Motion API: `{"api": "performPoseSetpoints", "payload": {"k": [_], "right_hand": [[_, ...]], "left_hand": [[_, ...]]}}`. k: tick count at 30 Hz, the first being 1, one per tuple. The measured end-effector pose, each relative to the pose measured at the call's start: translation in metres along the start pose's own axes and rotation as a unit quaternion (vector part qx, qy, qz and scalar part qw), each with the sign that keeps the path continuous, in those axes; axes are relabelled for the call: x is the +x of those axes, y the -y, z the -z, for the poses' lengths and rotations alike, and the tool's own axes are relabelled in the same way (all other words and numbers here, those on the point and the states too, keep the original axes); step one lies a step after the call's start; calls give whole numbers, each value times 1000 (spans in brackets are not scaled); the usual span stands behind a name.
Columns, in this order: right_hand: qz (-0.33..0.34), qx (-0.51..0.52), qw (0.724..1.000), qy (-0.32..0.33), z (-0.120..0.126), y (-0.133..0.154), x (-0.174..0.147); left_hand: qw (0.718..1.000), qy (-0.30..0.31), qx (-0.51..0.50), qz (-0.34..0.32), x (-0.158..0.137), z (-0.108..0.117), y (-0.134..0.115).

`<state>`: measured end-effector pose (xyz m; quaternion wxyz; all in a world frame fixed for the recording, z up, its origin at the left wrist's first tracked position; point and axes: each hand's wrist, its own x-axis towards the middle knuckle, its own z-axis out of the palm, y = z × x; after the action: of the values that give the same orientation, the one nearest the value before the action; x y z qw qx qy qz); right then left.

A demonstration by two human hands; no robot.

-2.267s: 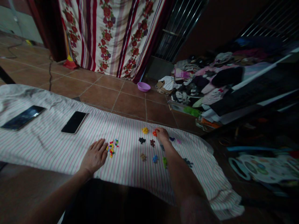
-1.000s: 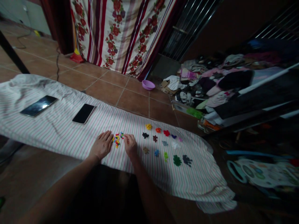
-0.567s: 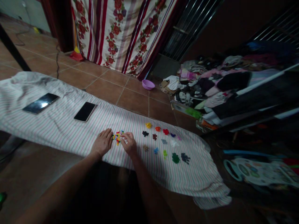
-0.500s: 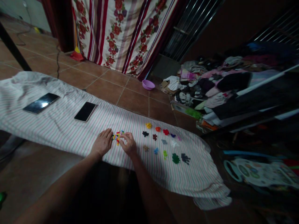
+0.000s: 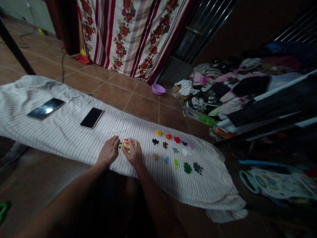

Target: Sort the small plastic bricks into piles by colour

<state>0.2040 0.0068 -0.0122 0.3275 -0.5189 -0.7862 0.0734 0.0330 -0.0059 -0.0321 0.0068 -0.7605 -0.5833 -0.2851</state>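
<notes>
Several small multicoloured pieces lie mixed in a cluster on the striped cloth, too small to name by kind. My left hand rests flat at the cluster's left edge, fingers stretched out and holding nothing that I can see. Over the cluster's right side, my right hand has thumb and fingertips drawn together in a pinch. Whatever sits between those fingertips is hidden. To the right, similar pieces lie sorted by colour, among them a yellow pile, a black pile and a dark green pile.
Two dark-screened devices, a larger one and a phone, lie on the cloth at left. Beyond it, a purple basin stands on the tiled floor. Heaped clothes fill the right background.
My right hand has shifted slightly left over the mixed pieces, its fingertips closer together. Some pieces of the cluster look rearranged. My left hand stays in place beside them.
</notes>
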Motion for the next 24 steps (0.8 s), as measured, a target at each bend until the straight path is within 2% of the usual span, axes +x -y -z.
{"api": "performPoseSetpoints", "payload": {"k": [7, 15, 24], "right_hand": [[-51, -11, 998, -26, -7, 7, -2], [-60, -18, 998, -19, -6, 8, -1], [-57, 63, 996, -38, -6, 4, -2]], "left_hand": [[998, -21, 48, 41, 1, 9, -7], [994, -12, 87, 71, 3, 16, -13], [993, 6, 93, 70, 6, 19, -16]]}}
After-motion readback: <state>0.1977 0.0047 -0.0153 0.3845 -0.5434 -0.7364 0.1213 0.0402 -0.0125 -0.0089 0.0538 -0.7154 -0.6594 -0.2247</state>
